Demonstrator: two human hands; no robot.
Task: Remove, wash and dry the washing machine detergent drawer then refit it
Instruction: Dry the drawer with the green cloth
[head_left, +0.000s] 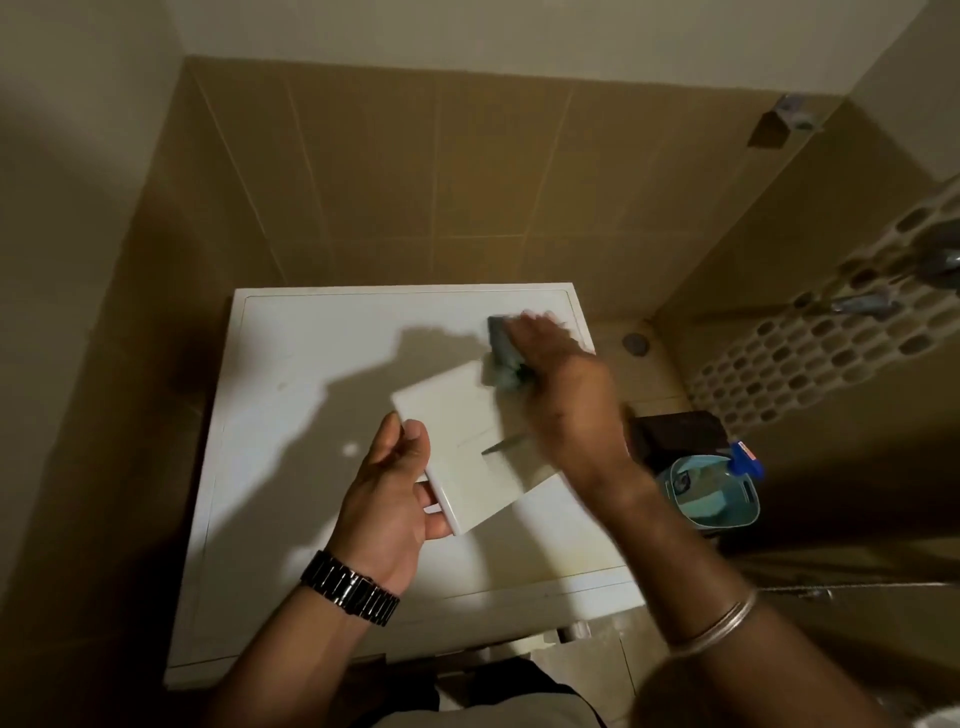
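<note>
I see my left hand (387, 491) gripping the near corner of the white drawer (467, 447), holding it tilted above the washer top (291, 374). My right hand (558, 384), blurred, presses a grey-green cloth (503, 353) against the drawer's far end, fingers curled around it. A blue tub (714, 493) sits on the floor to the right.

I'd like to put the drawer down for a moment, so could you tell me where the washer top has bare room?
The washing machine top is bare along its left side and its back edge by the tiled wall. The middle and right are crowded: the left hand holds the drawer there and the right hand holds a blurred cloth.
</note>
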